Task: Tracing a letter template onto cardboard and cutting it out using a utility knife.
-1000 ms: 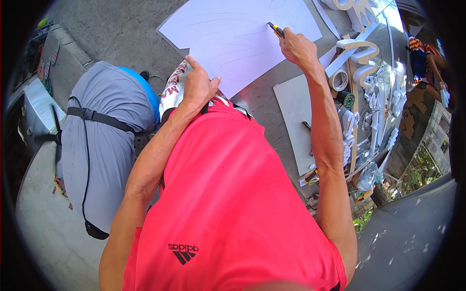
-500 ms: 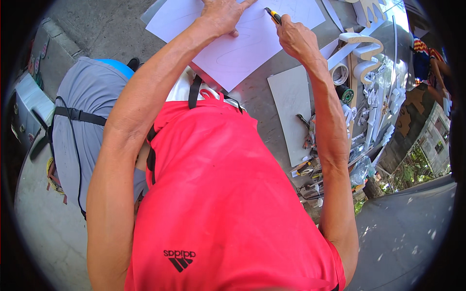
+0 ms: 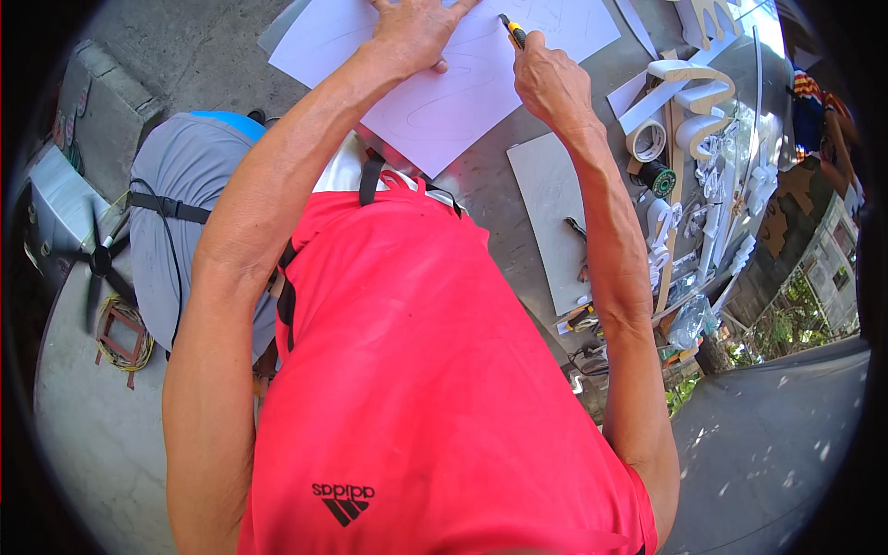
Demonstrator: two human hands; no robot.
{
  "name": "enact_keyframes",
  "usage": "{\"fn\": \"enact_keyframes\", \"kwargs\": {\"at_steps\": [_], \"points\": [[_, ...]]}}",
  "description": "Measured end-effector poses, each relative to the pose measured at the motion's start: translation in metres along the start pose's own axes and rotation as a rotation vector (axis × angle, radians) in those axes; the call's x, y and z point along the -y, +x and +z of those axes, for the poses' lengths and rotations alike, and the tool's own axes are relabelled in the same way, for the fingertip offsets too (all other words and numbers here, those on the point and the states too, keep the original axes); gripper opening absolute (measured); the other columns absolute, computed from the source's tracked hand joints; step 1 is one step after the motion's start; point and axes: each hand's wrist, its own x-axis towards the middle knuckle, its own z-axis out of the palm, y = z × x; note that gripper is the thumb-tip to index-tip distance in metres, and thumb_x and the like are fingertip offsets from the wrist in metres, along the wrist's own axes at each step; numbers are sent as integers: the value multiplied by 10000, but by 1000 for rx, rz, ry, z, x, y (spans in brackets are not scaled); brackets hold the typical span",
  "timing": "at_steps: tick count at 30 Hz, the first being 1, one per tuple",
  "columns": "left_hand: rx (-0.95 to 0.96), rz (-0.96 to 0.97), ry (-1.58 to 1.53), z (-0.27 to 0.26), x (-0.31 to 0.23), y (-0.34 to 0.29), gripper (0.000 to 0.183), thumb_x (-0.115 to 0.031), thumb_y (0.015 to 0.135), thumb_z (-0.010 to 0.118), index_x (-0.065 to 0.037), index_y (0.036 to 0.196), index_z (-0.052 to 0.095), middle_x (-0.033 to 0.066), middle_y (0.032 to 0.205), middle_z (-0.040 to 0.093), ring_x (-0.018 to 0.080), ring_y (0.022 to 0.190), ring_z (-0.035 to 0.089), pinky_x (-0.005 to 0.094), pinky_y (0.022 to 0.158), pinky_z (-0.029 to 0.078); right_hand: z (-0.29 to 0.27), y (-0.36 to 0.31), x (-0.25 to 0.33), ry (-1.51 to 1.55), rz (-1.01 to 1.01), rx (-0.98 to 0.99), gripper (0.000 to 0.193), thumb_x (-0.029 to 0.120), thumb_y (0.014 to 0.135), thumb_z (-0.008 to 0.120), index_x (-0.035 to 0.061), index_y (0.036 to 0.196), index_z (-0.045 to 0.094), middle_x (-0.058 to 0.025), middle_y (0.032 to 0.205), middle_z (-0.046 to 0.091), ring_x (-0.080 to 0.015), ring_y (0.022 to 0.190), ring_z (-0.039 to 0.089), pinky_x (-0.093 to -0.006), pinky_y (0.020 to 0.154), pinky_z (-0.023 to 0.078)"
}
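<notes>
A large white sheet of paper (image 3: pixel 462 111) with faint drawn outlines lies on the table in front of me. My left hand (image 3: pixel 416 35) is spread flat on it, fingers apart, the tips cut off by the top edge of the view. In my right hand (image 3: pixel 553 81) is a yellow and black utility knife (image 3: pixel 514 33), its tip at the paper right of my left hand. Whether the blade touches the sheet I cannot tell.
Right of the paper lie curvy cut-out pieces (image 3: pixel 703 106), a tape roll (image 3: pixel 647 141), a green-centred spool (image 3: pixel 657 178) and white scraps. A pale flat board (image 3: pixel 548 213) lies beside my right forearm. Left, a person in grey (image 3: pixel 180 171) is close; a black fan (image 3: pixel 99 261) stands behind.
My right hand and the knife have shifted slightly left along the sheet. My left hand stays on the paper, slightly higher in view. The person in grey appears a little further right.
</notes>
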Motion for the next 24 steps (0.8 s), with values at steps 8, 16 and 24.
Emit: {"fn": "enact_keyframes", "kwargs": {"at_steps": [8,16,24], "points": [[-13,4,-2,1,1,1,1228,-283,546,972,-279,1589,325,146,1700,97,614,1476,78,895,994,215,-1,-2,5,19,41,21,237,209,1011,480,-19,1004,540,-281,836,701,-457,774,703,-556,709,535],[-8,2,13,-2,0,1,1223,-296,554,970,-278,1590,321,146,1700,97,614,1476,75,894,988,224,3,-4,10,57,99,39,231,186,981,488,-31,1026,554,-287,881,704,-464,825,707,-552,752,541],[-34,4,6,0,0,-2,1237,-311,557,973,-285,1596,302,135,1705,81,611,1481,56,884,1005,220,7,-9,20,138,152,31,257,170,966,477,-64,1032,558,-316,924,697,-486,872,700,-558,785,541]]}}
